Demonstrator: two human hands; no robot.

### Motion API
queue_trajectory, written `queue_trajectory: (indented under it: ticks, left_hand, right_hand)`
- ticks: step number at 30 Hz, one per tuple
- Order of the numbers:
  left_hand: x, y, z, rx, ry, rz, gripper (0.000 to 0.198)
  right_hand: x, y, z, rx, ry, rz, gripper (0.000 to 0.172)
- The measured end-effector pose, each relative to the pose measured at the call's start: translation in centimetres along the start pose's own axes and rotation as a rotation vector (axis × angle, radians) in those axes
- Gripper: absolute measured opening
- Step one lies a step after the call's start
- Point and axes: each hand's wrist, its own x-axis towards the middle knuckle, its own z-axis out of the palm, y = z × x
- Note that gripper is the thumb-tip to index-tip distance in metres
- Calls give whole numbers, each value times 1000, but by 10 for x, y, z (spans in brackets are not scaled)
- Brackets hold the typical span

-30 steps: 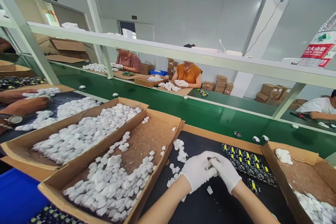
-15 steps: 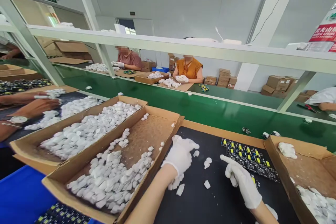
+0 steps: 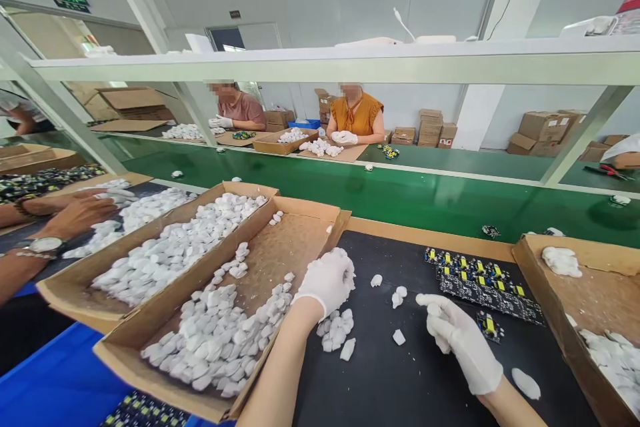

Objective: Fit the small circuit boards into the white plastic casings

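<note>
My left hand [image 3: 327,283], in a white glove, is over the near edge of the black mat, beside the cardboard tray's wall. Its fingers are curled in; what they hold, if anything, is hidden. Just below it lies a small heap of white lumps [image 3: 335,330], with a few loose white pieces [image 3: 399,337] between my hands. Also gloved, my right hand [image 3: 463,340] hovers over the mat with its index finger stretched to the left and no object visible in it. Near its fingers sits a single circuit board [image 3: 489,327] with a yellow part. Behind it are rows of circuit boards [image 3: 480,283].
Left of me stand two cardboard trays of white lumps [image 3: 215,333]. At right is another cardboard tray [image 3: 550,300]. A green conveyor [image 3: 400,197] runs behind the mat, under a shelf frame [image 3: 320,67]. A co-worker's hands [image 3: 75,220] are at far left; other people sit opposite.
My left hand has drawn back left and its fingers have curled, uncovering the white heap. My right hand has shifted slightly, exposing the single circuit board. The camera view has turned a little.
</note>
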Motion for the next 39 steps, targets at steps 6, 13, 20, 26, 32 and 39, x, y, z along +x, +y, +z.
queue_trajectory:
  ticks: [6,13,20,26,32,39]
  left_hand:
    - [3,-2,4,-228,111,-106,6]
    - [10,-9,20,-631,253,-267,12]
    - [18,-3,25,-916,234,-232,26]
    - [-23,2,4,-893,250,-182,33]
    - [-100,12,7,-495,162,33,33]
    - [-106,17,21,-19,75,245,24]
  right_hand:
    - [-3,-3,7,-36,-1,26,54]
    - [1,1,10,19,47,77,50]
    - [2,4,11,23,26,47,41]
    - [2,8,11,4,34,17,45]
    - [-6,3,13,12,-63,-40,54]
    - [-18,-5,27,38,-186,-25,55]
